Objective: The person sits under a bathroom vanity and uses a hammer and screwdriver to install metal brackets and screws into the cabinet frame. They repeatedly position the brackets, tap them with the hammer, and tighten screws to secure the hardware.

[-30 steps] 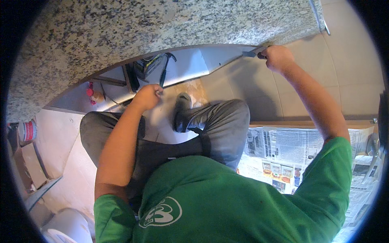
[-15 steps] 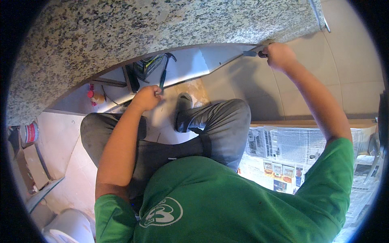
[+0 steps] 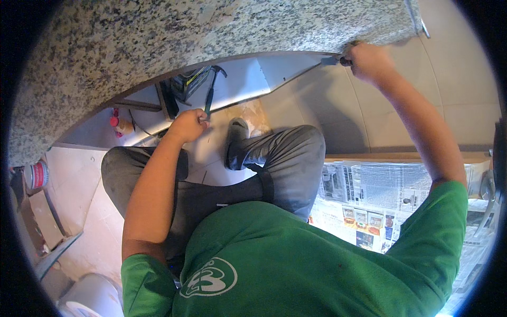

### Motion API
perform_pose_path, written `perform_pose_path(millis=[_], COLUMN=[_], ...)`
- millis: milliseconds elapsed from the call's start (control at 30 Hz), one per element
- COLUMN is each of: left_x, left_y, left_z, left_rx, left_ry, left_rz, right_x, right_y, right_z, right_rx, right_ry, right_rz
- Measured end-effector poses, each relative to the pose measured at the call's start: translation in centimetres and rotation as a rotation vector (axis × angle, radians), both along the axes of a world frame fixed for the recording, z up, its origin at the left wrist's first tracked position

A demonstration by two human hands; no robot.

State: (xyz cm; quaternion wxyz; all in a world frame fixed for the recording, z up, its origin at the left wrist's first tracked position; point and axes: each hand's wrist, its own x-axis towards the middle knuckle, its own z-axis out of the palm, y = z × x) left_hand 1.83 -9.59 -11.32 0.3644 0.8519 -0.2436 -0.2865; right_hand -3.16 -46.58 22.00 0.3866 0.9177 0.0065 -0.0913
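My left hand (image 3: 187,126) is closed around the dark handle of a claw hammer (image 3: 210,94). The hammer stands up from the fist, its curved head at the top, over the opening under a speckled granite countertop (image 3: 206,31). Farther right, my right hand (image 3: 371,62) grips the dark handle of a putty knife (image 3: 330,61). Its flat blade points left, close beneath the countertop's edge at the end of the white cabinet panel. Whether the blade touches anything is hard to tell.
A bottle with a red cap (image 3: 123,126) and a dark tool case (image 3: 190,83) sit in the cabinet. Newspaper (image 3: 380,182) covers a surface at my right. A tin can (image 3: 37,175) and a white rounded object (image 3: 95,296) are at my left. Beige tiles (image 3: 401,111) line the right wall.
My right hand and the putty knife have moved slightly up and right, nearer the countertop's edge. The left hand with the hammer has shifted only a little in view.
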Motion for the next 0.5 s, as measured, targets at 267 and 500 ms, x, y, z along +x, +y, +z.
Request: perform_pose_path(millis=[267,500], left_x=[0.1,0.1], left_y=[0.2,0.0], left_z=[-0.8,-1.0], left_rx=[-0.019,-0.018], left_ry=[0.003,-0.027], left_rz=[-0.01,-0.019], right_x=[-0.2,-0.3], right_y=[0.5,0.9], right_z=[-0.6,-0.3], right_rx=[0.043,0.029], right_ry=[0.031,0.02], right_rz=[-0.01,-0.014])
